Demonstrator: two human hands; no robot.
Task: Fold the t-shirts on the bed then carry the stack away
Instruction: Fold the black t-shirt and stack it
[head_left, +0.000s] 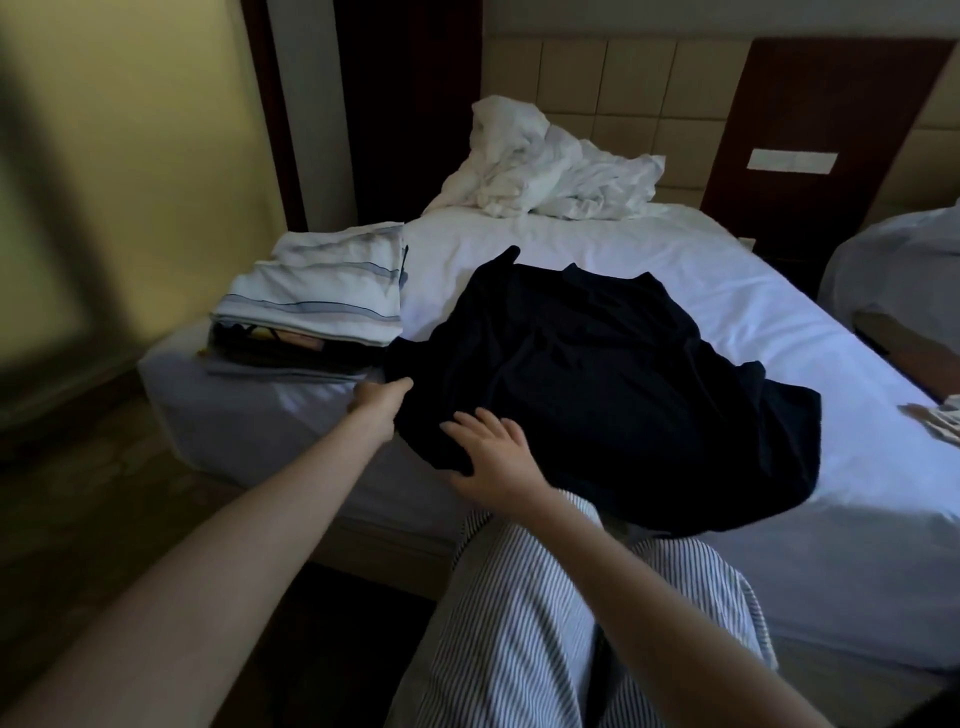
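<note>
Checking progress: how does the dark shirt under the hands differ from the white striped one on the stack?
The dark shirt lies spread out and rumpled; the white striped shirt is folded into a neat rectangle. The dark shirt lies straight on the bed, left hand gripping its edge, right hand flat on it; the white striped shirt tops the stack, untouched. Both are on that bed.

A yellow wall (171, 130) stands left, a beige padded headboard (623, 83) behind. A dark wood panel (831, 104) carries a white switch plate (792, 160).
</note>
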